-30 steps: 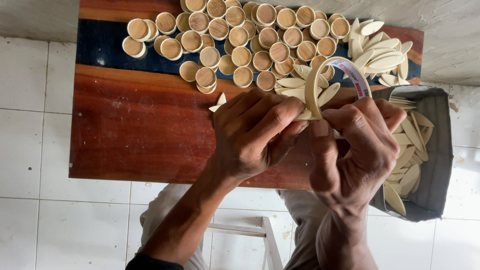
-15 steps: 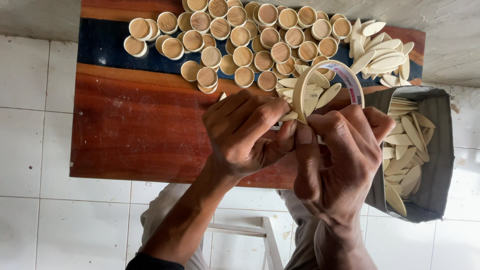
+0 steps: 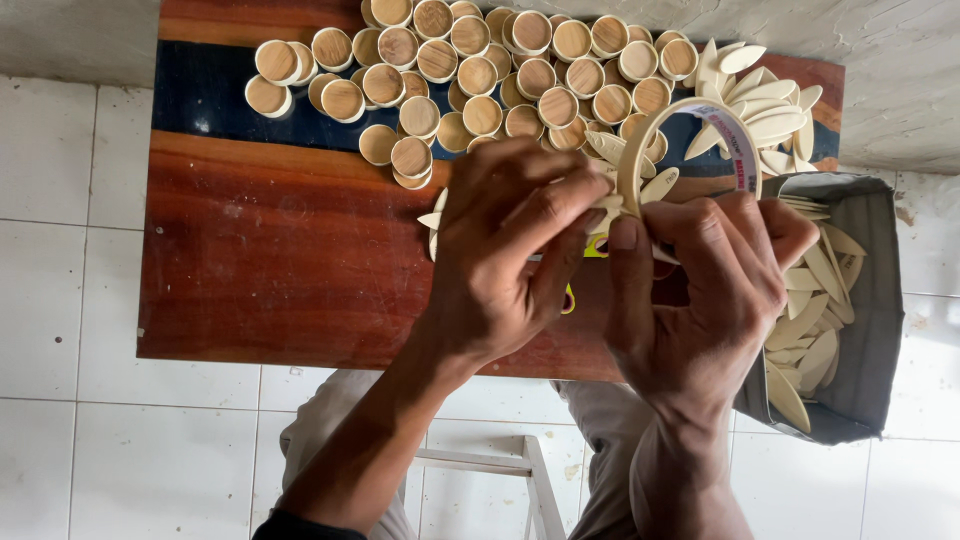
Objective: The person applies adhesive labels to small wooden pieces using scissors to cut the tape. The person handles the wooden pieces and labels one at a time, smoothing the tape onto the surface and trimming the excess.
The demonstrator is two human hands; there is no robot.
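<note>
Tape roll (image 3: 690, 140): just far of both hands, on edge, opening facing the camera.
Left hand (image 3: 505, 260): pinching its tape end.
Right hand (image 3: 705, 300): gripping the roll's near rim.

Red-brown table (image 3: 280, 270) with dark-blue band (image 3: 200, 95)

Soft, even daylight is falling over my work, bright but not harsh. My left hand (image 3: 505, 255) and right hand (image 3: 700, 290) are casting only faint, diffuse shadows on the wooden board (image 3: 270, 260), which is giving back a mild sheen rather than glare. The white floor tiles (image 3: 70, 250) are looking slightly washed out. Everything is staying reasonably sharp; my fingertips are blurring a little, and straight lines are bending slightly near the edges.
</note>
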